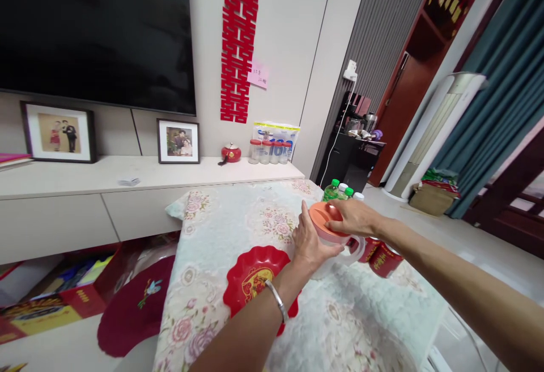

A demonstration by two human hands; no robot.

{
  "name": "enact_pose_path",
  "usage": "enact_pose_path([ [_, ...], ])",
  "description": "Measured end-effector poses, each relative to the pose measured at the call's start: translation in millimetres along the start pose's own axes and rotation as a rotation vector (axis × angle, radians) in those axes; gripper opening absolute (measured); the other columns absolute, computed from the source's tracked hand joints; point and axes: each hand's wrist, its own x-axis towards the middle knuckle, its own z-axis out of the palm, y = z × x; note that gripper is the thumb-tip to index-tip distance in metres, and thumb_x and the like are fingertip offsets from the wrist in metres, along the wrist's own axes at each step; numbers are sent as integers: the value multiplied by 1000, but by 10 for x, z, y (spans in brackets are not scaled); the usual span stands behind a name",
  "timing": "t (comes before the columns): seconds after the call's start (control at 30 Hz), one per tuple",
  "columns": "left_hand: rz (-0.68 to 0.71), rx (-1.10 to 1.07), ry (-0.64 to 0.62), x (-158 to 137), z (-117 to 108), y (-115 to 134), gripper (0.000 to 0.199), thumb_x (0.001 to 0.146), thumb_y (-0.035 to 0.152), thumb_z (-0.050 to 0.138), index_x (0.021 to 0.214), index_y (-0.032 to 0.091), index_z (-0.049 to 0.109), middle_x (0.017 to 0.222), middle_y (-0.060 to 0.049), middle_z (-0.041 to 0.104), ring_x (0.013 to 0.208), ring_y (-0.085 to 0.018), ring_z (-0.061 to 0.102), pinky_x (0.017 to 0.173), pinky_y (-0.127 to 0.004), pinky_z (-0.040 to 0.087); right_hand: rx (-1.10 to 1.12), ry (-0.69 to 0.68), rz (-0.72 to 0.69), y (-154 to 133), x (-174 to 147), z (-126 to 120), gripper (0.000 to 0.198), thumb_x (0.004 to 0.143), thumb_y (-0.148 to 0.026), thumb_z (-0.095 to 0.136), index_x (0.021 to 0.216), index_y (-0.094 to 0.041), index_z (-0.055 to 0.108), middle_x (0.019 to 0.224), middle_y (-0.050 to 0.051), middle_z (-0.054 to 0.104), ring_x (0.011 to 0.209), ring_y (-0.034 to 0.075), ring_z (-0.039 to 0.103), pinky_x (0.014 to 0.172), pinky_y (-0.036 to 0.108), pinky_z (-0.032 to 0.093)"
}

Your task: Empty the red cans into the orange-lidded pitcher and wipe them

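Note:
A clear plastic pitcher [325, 267] with an orange lid [319, 217] stands on the table, its handle pointing right. My left hand [309, 242] wraps round the pitcher's side just below the lid, with a bracelet on that wrist. From above, my right hand [352, 217] grips the top of the lid, its thumb and fingers about the raised part. The lid sits on the pitcher's mouth. Close by on the left lies a red scalloped tray [238, 270], partly covered by my left forearm.
Red cans [385, 260] stand right of the pitcher, with green-capped bottles [331, 189] behind it. A floral tablecloth [221, 230] covers the table. Beyond it, a white cabinet [140, 176] bears framed photos, a red pot [232, 153] and red-lidded jars [264, 152]. A dark red stool [131, 315] is at left.

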Motion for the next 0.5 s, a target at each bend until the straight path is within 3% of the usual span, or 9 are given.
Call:
enact_pose_path([
  [0.13, 23, 14, 55, 1, 104, -63, 146, 57, 36, 98, 169, 14, 8, 163, -29, 49, 153, -47, 50, 125, -59, 43, 7, -34, 67, -19, 6, -2, 38, 95, -43, 67, 118, -14, 75, 110, 15, 80, 99, 31, 74, 79, 37, 50],
  [0.3, 10, 61, 95, -39, 199, -51, 143, 59, 39, 97, 168, 14, 9, 165, -30, 47, 153, -47, 50, 125, -62, 42, -43, -20, 130, -113, 34, -8, 33, 99, -46, 73, 120, -20, 74, 135, 10, 71, 122, 28, 68, 104, 49, 55],
  [0.4, -2, 88, 89, -71, 215, 0, 144, 57, 38, 98, 168, 13, 9, 165, -31, 47, 153, -48, 49, 123, -64, 43, -80, -41, 185, -175, 65, 14, 29, 104, -44, 69, 118, -18, 73, 121, 8, 75, 106, 23, 73, 95, 46, 62],
  [0.5, 5, 79, 73, -90, 223, 46, 143, 57, 40, 98, 167, 12, 11, 165, -32, 46, 153, -49, 49, 124, -64, 43, -119, -43, 210, -214, 71, 36, 29, 105, -42, 70, 120, -18, 73, 121, 8, 76, 104, 22, 74, 93, 44, 63],
])
